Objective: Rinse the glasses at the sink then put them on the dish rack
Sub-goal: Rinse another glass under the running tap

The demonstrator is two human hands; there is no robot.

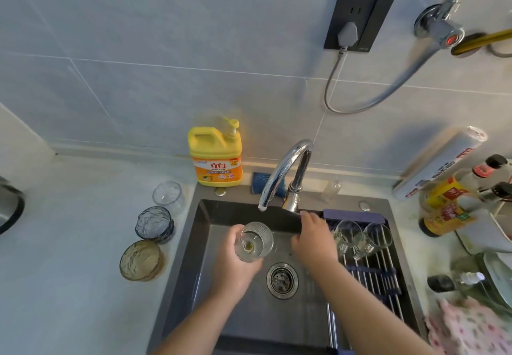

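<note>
The left hand (pixel 235 267) has its fingers curled round a clear ribbed glass (pixel 256 241), holding it over the sink (pixel 249 324), just below the spout of the tap (pixel 285 171). No stream of water shows. The glass is tipped: its long axis runs nearly along the camera's line of sight, leaning up toward the spout, with the round base showing in the middle. Which end faces the camera is hard to call. The right hand (pixel 313 241) holds nothing, its fingers stretched out to the foot of the tap, likely going for the lever.

Outward now. To the right, across the sink, the dish rack (pixel 374 274) already carries two clear glasses (pixel 347 235), lying side by side. To the left, on the desk, three wait: a clear tumbler (pixel 167 195), a blue-grey glass (pixel 154 224) and an amber glass (pixel 141 260), all upright. By that count two are done, one is in hand and three are left.
</note>
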